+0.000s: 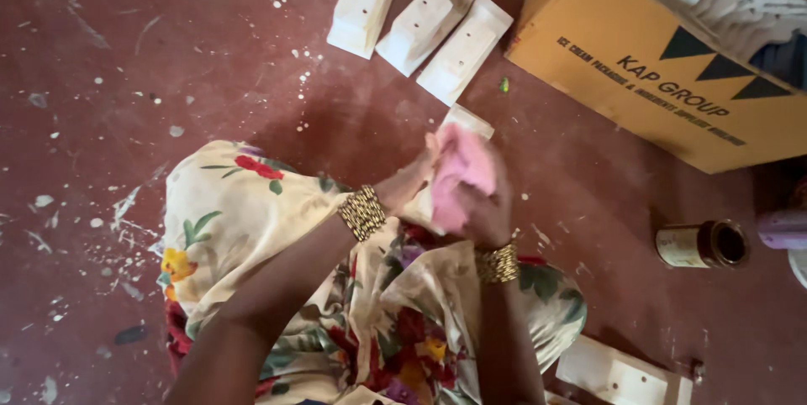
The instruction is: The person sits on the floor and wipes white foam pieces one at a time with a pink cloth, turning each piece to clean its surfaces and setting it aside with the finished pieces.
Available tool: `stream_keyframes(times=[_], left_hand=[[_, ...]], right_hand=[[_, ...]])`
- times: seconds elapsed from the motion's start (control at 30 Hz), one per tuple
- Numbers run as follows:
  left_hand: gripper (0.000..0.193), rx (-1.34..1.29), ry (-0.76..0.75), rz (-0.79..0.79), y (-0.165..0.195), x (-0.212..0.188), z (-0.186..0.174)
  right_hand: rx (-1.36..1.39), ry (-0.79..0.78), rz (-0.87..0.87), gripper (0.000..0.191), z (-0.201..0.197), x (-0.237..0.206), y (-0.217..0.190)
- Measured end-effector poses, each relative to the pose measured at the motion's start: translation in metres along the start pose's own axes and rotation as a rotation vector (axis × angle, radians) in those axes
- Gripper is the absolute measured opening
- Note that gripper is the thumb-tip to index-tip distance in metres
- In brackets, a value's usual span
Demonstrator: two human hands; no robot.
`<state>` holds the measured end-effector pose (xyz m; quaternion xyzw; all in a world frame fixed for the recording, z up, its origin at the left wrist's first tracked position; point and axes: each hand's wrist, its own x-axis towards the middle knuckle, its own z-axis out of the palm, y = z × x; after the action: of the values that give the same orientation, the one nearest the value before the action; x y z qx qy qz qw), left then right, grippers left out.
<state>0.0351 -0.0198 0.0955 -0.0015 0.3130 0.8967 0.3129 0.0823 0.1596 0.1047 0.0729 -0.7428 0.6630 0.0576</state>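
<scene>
I sit on the floor in a floral dress. My left hand (pixel 409 184) grips a white wooden block (pixel 467 122), whose far end pokes out beyond my fingers. My right hand (pixel 487 212) presses a pink cloth (pixel 462 170) against the block. Both wrists carry gold bangles. Most of the block is hidden under the cloth and my hands.
Three more white wooden blocks (pixel 420 23) lie side by side on the red floor ahead. A yellow cardboard box (pixel 639 77) of white pieces stands at the upper right. A small brown open jar (pixel 704 244) lies on its side at right. Another white block (pixel 618 376) lies at the bottom right.
</scene>
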Motion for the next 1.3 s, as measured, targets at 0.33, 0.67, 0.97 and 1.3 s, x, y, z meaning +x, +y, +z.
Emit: stream_keyframes(times=[0.33, 0.67, 0.97, 1.3], left_hand=[[0.064, 0.158, 0.455, 0.083, -0.072, 0.019, -0.083], [0.101, 1.52, 0.771, 0.471, -0.103, 0.032, -0.039], [0.096, 2.091, 0.413, 0.195, -0.063, 0.031, -0.049], [0.099, 2.127, 0.203, 0.496, -0.034, 0.0, -0.054]], right_hand=[[-1.201, -0.007, -0.355, 0.057, 0.044, -0.008, 0.002], [-0.296, 0.43, -0.182, 0.053, -0.05, -0.002, -0.012], [-0.462, 0.268, -0.058, 0.049, -0.065, 0.009, -0.009], [-1.226, -0.136, -0.161, 0.046, -0.008, 0.047, 0.052]])
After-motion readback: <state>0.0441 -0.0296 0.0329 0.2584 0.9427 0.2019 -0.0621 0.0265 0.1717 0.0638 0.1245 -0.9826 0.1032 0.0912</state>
